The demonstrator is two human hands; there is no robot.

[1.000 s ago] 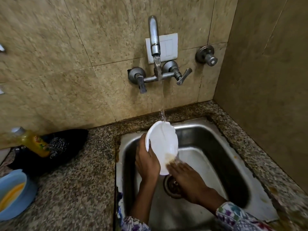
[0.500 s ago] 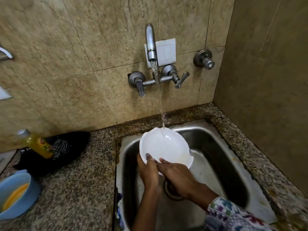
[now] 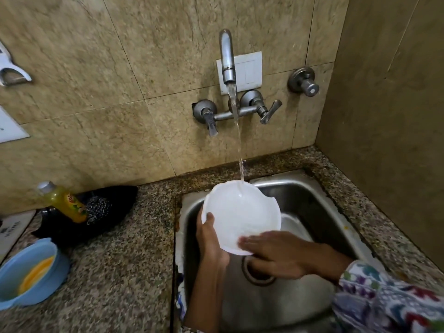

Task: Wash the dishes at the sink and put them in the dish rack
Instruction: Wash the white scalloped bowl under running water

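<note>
Plate (image 3: 240, 212) now tilted face-up under the tap (image 3: 227, 58); left hand (image 3: 211, 239) clamps its nine-o'clock rim, right hand (image 3: 271, 253) (fingers flat, together) rubs: rinsing underway.

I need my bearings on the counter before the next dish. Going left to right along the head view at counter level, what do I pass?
Blue bowl → yellow soap bottle → steel scrubber → left hand → white plate → right hand → right rim of the sink.
</note>
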